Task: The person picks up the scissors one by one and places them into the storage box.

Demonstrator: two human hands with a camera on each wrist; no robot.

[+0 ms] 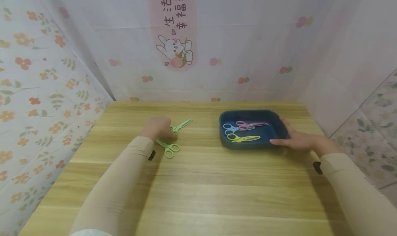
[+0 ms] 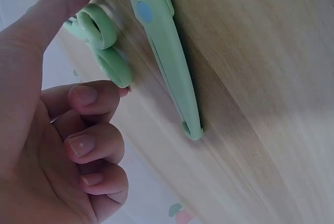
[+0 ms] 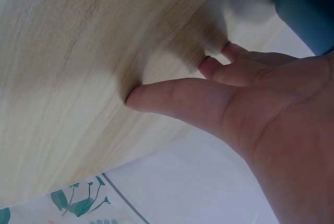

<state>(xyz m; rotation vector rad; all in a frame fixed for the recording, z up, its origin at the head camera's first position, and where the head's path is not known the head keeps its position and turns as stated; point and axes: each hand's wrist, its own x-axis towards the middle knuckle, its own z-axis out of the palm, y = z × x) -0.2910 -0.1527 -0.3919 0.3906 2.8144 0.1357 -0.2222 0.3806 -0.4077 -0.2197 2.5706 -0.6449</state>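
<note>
Two light green scissors lie around my left hand (image 1: 159, 127) in the head view. It pinches the farther green scissors (image 1: 183, 125) by the handles, which show between thumb and finger in the left wrist view. The nearer green scissors (image 1: 169, 149) have their loops towards me, blades partly under the hand. My right hand (image 1: 297, 139) lies spread against the right end of a dark blue tray (image 1: 245, 145), thumb along its near side. Straight fingers (image 3: 177, 96) touch the tabletop in the right wrist view. Inside the tray are pink scissors (image 1: 258, 124), blue scissors (image 1: 230, 128) and yellow scissors (image 1: 245, 138).
The wood-grain table (image 1: 201, 191) ends at a printed curtain (image 1: 242, 49) behind it. A flowered curtain (image 1: 40, 101) hangs along the left side, and another pale curtain (image 1: 344, 67) along the right.
</note>
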